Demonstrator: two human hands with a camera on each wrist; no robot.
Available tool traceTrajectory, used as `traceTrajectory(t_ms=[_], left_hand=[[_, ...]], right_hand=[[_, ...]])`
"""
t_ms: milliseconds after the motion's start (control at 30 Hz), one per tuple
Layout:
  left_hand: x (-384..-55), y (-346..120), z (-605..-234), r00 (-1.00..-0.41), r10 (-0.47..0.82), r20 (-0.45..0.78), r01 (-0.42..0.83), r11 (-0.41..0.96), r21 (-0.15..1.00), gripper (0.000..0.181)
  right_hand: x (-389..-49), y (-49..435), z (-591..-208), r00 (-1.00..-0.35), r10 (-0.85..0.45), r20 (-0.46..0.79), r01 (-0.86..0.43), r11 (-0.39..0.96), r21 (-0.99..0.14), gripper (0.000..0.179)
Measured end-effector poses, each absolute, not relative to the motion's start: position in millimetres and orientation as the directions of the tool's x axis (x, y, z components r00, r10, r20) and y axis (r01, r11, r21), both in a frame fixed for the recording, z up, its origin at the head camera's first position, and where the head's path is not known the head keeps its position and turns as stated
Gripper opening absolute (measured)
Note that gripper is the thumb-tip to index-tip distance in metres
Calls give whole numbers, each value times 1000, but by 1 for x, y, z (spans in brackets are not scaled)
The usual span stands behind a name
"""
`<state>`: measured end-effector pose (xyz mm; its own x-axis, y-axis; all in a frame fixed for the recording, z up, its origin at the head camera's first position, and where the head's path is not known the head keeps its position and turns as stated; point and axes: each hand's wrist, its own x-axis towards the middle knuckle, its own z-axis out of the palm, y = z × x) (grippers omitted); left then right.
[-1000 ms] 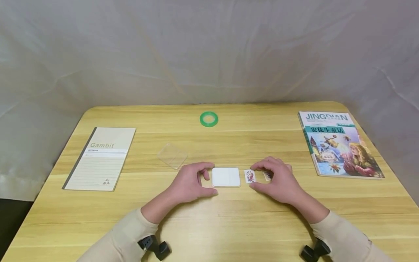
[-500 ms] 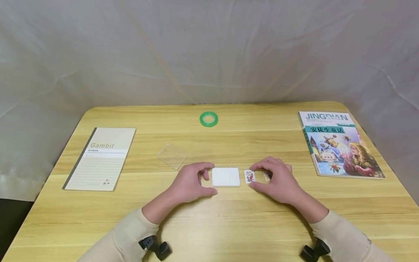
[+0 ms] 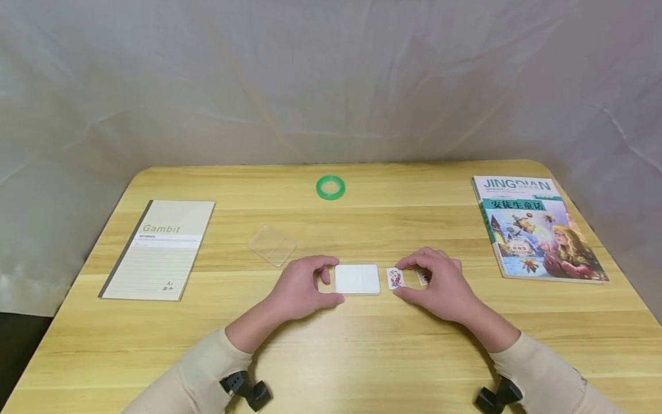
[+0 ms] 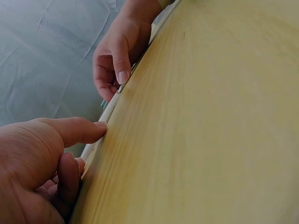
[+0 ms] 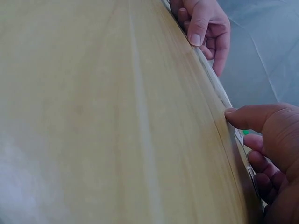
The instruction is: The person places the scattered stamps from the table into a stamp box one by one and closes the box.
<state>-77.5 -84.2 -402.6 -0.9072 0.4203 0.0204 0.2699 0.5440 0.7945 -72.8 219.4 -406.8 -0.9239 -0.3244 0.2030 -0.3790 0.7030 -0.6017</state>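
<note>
In the head view a flat white rectangular case [image 3: 357,280] with a clear rim lies mid-table. My left hand [image 3: 302,287] holds its left end, index finger at the far corner and thumb at the near one. Just right of it sits a small playing card [image 3: 395,278] with a red and black figure. My right hand [image 3: 439,282] holds this card's right side between thumb and index finger. Another small card [image 3: 423,278] shows partly within the curve of that hand. Both wrist views see the tabletop at a low angle, thumbs down near the wood.
A clear plastic lid [image 3: 272,245] lies up and left of the white case. Farther back is a roll of green tape [image 3: 330,188]. A Gambit notebook [image 3: 157,251] rests at the left, and a colourful storybook [image 3: 538,230] at the right. A grey curtain [image 3: 331,86] hangs behind the table.
</note>
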Motion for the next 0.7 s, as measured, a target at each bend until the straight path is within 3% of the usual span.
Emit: traceTrajectory(t_ms=[700], left_hand=[[-79, -84, -403, -910, 414, 13, 258, 543, 799, 62]], right_hand=[[-79, 203, -395, -932, -302, 199, -347, 592, -728, 40]])
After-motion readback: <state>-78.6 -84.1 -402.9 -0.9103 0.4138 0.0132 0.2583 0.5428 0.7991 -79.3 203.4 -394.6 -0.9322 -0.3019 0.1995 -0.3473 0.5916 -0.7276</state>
